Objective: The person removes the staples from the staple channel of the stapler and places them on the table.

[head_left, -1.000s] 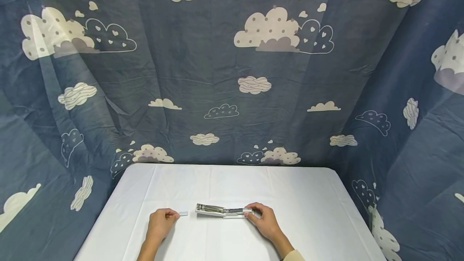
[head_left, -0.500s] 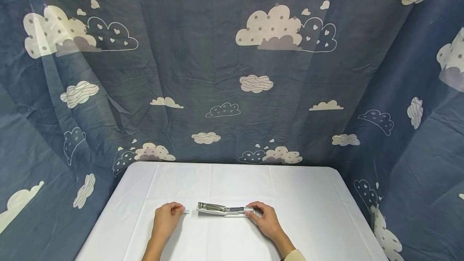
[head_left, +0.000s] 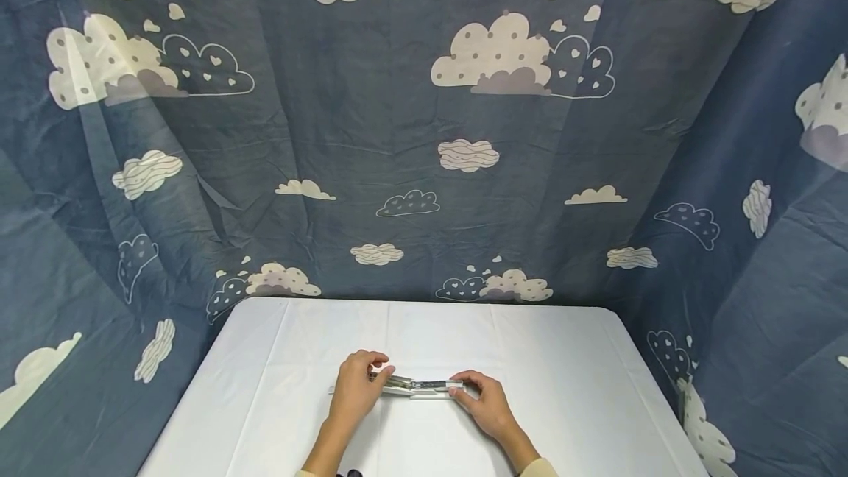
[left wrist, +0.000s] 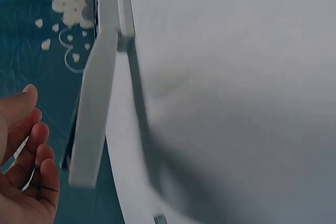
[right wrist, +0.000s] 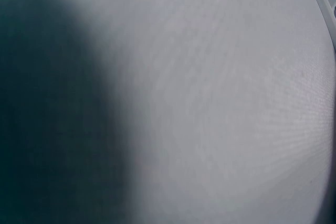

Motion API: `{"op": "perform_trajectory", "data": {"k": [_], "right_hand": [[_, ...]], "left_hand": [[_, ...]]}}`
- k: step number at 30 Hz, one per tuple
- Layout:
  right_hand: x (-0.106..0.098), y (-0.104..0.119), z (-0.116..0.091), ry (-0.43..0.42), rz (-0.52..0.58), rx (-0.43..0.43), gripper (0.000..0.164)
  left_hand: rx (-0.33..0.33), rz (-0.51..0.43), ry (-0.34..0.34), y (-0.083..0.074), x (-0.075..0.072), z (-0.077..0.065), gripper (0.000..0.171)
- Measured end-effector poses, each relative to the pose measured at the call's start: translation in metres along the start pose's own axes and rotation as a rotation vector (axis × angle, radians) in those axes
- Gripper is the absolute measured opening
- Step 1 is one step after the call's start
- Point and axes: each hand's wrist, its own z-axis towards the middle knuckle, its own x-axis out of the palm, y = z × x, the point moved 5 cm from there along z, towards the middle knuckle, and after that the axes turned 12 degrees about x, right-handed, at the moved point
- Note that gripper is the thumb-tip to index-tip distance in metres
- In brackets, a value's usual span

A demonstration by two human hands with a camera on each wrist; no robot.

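Note:
A white stapler point(head_left: 433, 393), its upper part folded open, lies across the table in the head view. My right hand point(head_left: 482, 405) pinches its right end between thumb and fingers. At the stapler's left end is my left hand point(head_left: 356, 385), overlapping it in the head view. The left wrist view shows this hand's loosely bent fingers point(left wrist: 38, 145) apart from the stapler's raised arm point(left wrist: 93, 114), with nothing between them. A small grey strip, like a row of staples point(left wrist: 160, 219), rests on the table and is mostly hidden behind the left hand in the head view.
A white-covered table point(head_left: 543, 359) carries everything. Behind it and at both sides hangs a dark blue curtain point(head_left: 371, 131) with a cloud pattern. A blurred dark shape point(right wrist: 47, 103) fills the left part of the right wrist view.
The left hand has left the small grey strip and moved right to the stapler's left end. The right hand keeps its hold, and the stapler stays in place.

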Motion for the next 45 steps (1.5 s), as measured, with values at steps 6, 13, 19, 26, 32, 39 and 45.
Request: {"op": "perform_trajectory", "data": {"k": [6,13,19,26,32,39,45], "right_hand": [[0.002,0.0,0.001,0.008,0.004,0.0,0.022],[0.003,0.0,-0.001,0.028,-0.002,-0.028,0.022],[0.002,0.001,0.0,0.02,0.0,-0.04,0.023],[0.003,-0.001,0.002,0.028,0.0,-0.02,0.023],[0.0,-0.001,0.002,0.013,-0.006,-0.024,0.024],[0.0,-0.002,0.002,0.004,0.0,-0.018,0.025],[0.0,-0.001,0.003,0.009,-0.008,-0.021,0.024]], "left_hand": [[0.057,-0.009,0.049,-0.021,0.025,0.006,0.019],[0.105,-0.041,0.038,-0.026,0.049,0.001,0.018],[0.091,-0.071,0.096,-0.031,0.063,0.001,0.017],[0.081,-0.085,0.155,-0.039,0.076,0.001,0.017],[0.09,-0.101,0.171,-0.046,0.086,0.001,0.015],[0.079,-0.082,0.201,-0.049,0.094,-0.002,0.015],[0.098,0.009,0.206,-0.052,0.095,-0.005,0.013]]}}
